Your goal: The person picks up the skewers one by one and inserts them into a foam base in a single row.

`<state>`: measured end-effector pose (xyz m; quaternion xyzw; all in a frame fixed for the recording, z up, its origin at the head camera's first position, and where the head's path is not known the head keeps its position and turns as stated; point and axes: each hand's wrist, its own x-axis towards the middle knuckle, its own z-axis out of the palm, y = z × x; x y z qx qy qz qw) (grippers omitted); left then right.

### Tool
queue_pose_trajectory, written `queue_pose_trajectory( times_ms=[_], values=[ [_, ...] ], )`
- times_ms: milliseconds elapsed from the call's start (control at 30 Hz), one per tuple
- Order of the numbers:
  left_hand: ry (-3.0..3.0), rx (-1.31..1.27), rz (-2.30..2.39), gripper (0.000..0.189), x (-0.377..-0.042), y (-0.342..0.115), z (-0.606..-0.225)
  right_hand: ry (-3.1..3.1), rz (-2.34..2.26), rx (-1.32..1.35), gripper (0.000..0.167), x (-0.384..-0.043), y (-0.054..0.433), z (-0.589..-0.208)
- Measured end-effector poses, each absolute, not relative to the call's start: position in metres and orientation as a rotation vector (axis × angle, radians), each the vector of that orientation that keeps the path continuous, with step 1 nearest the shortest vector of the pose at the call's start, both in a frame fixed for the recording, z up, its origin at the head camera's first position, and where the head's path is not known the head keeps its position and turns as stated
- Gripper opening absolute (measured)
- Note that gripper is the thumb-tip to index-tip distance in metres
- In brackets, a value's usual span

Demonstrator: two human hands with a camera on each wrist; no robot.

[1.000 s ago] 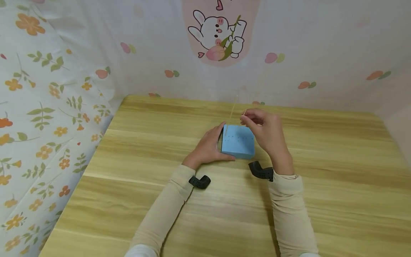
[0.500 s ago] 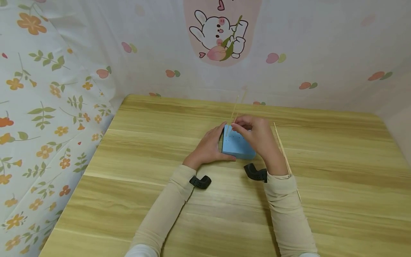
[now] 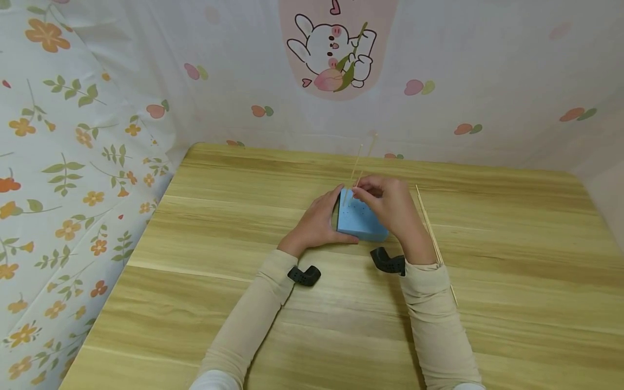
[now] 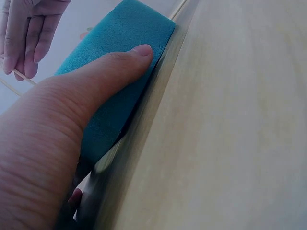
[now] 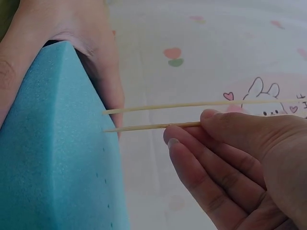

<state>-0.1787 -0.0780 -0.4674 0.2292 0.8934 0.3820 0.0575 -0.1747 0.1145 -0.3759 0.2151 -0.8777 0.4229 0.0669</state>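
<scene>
At the centre of the table [image 3: 341, 325], the blue block [image 3: 361, 219] lies with the left hand [image 3: 319, 219] wrapped round its nine o'clock side, thumb along the six o'clock face, gripping it. The right hand [image 3: 390, 200], coming from about four o'clock, pinches the held stick [image 5: 139, 128] between thumb and forefinger, the other fingers loosely bent. Its tip meets the block just beside the standing stick [image 5: 163, 106], which rises near the eleven o'clock corner; whether the tip sits in a hole cannot be told. The likeliest trouble is a miss: the holes [image 5: 97, 175] are tiny, and the right hand covers part of them from above. Pushing off-line could bend or snap so thin a stick, or let it slide through the pinch. The two sticks stand so close that a knuckle might knock the neighbour askew. Should the left grip slacken, the block, probably light, could skid or tip.
</scene>
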Motion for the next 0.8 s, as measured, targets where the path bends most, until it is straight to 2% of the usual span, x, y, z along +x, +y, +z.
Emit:
queue_pose_trajectory(
  times_ms=[333,800],
  values=[
    [2.697,0.693,1.163,0.130,-0.1771,-0.0786,-0.4651,-2.739,1.217,0.623,0.014,-0.1779,0.1131,-0.3831],
    [2.700,0.684,1.172,0.131,-0.1758,-0.0779,-0.4647,-2.713,1.158,0.673,0.013,-0.1759,0.1124,-0.3857]
  ],
)
